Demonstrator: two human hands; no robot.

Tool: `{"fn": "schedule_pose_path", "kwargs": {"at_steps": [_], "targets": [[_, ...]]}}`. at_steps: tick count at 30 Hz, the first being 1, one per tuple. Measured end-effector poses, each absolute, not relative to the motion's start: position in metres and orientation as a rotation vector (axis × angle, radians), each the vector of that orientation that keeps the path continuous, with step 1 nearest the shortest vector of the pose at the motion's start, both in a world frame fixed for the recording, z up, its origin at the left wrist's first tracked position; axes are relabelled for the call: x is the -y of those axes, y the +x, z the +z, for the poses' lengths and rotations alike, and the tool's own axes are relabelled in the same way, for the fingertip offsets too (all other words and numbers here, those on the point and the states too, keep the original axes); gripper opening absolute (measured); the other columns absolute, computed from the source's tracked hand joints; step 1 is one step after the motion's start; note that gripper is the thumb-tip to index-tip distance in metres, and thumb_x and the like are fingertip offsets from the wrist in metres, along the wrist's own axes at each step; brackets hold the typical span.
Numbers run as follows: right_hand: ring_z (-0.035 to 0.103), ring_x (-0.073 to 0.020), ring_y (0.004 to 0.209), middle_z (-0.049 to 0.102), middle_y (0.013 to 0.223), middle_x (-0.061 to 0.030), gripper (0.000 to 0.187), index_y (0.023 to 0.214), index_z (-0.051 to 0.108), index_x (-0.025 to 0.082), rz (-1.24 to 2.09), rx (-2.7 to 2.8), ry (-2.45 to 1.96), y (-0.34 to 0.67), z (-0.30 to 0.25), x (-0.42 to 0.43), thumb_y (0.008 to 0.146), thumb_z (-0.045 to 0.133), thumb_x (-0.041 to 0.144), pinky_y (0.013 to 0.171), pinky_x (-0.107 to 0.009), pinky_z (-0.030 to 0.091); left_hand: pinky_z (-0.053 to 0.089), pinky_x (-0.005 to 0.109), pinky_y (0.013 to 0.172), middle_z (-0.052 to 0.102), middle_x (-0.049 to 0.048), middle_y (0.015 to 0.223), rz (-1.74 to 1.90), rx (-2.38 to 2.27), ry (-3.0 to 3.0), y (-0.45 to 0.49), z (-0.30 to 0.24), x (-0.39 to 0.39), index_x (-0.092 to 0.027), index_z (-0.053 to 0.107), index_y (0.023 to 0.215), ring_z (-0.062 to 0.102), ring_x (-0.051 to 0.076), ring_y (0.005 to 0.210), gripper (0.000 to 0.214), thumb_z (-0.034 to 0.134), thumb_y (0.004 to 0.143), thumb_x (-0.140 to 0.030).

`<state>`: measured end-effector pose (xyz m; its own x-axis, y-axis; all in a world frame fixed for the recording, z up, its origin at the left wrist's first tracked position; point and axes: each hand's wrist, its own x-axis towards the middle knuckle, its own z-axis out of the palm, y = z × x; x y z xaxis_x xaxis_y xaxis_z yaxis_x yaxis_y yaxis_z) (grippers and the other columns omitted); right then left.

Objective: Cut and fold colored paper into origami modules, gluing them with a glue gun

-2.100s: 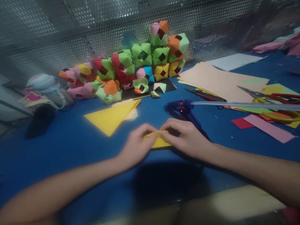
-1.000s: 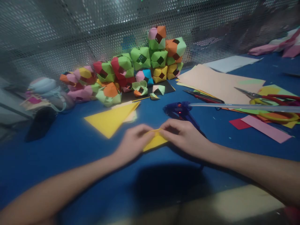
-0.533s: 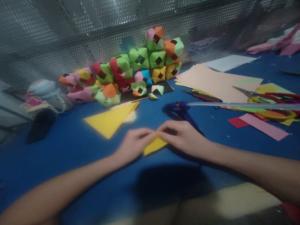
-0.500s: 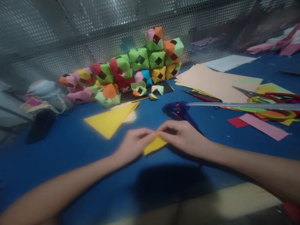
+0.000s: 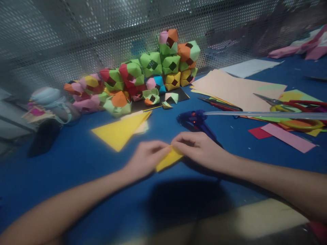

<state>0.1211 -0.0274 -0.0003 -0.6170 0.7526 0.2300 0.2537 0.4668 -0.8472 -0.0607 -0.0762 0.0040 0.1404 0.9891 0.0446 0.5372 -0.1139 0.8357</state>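
A small folded piece of yellow paper [image 5: 168, 160] is pinched between both my hands above the blue table [image 5: 107, 207]. My left hand [image 5: 146, 157] grips its left side, thumb on top. From the right, my right hand [image 5: 198, 148] pinches the upper edge, its fingertips close to those of the left. Part of the paper is covered by the fingers. A larger yellow paper triangle [image 5: 122, 131] lies beyond my left hand. Just behind my right hand rests a blue glue gun [image 5: 192, 117], with a small red light on and a long clear glue stick [image 5: 242, 114] sticking out.
Folded paper blocks [image 5: 150, 64] in several colours are stacked along the perforated metal screen [image 5: 97, 44]. Scissors [image 5: 278, 102] and paper sheets [image 5: 230, 83] lie at right, near a pink strip [image 5: 288, 137]. A bottle [image 5: 51, 98] stands at the left.
The folded yellow paper and my fingertips have shifted very slightly down, toward me. Both hands keep their pinch, and the things on the table stay put.
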Motion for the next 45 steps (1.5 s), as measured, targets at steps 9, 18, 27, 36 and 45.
{"fn": "schedule_pose_path", "kwargs": {"at_steps": [9,18,27,36,45], "targets": [[0.058,-0.0106,0.065,0.064,0.071,-0.0023,0.016,0.076,0.062,0.014,0.664,2.204,-0.588,0.123,-0.007,0.029,0.088,0.052,0.013,0.061,-0.021,0.043,0.042,0.02,0.058,0.065,-0.0019,0.069,0.773,-1.449,1.882,-0.059,0.006,0.077,-0.016,0.068,0.079,0.054,0.01,0.061,0.012,0.059,0.081,-0.022],[0.059,-0.0114,0.066,0.065,0.073,-0.0041,0.015,0.08,0.062,0.014,0.597,2.222,-0.529,0.126,-0.006,0.029,0.09,0.051,0.014,0.062,-0.022,0.045,0.045,0.02,0.06,0.071,-0.0002,0.078,0.772,-1.424,1.855,-0.064,0.008,0.077,-0.016,0.072,0.087,0.059,0.011,0.066,0.016,0.061,0.082,-0.027],[0.058,-0.0104,0.062,0.065,0.07,-0.0033,0.016,0.076,0.061,0.014,0.502,2.171,-0.502,0.129,-0.002,0.025,0.089,0.052,0.012,0.06,-0.021,0.046,0.049,0.026,0.069,0.073,0.0025,0.084,0.708,-1.444,1.765,-0.069,0.013,0.076,-0.018,0.074,0.087,0.063,0.017,0.076,0.025,0.055,0.087,-0.034],[0.059,-0.0136,0.069,0.064,0.074,-0.0057,0.016,0.084,0.062,0.014,0.444,2.271,-0.354,0.127,-0.009,0.025,0.093,0.048,0.017,0.063,-0.024,0.047,0.046,0.026,0.069,0.065,0.0031,0.079,0.864,-1.382,1.852,-0.06,0.011,0.078,-0.016,0.065,0.079,0.058,0.014,0.074,0.011,0.059,0.082,-0.025],[0.054,-0.0118,0.062,0.06,0.075,-0.0018,0.006,0.083,0.056,0.017,0.702,2.14,-0.728,0.121,-0.008,0.021,0.084,0.057,0.022,0.057,-0.024,0.045,0.045,0.027,0.072,0.062,0.0015,0.082,1.146,-1.528,1.579,-0.061,0.0,0.073,-0.017,0.053,0.067,0.057,0.014,0.078,0.011,0.062,0.073,-0.021]]}}
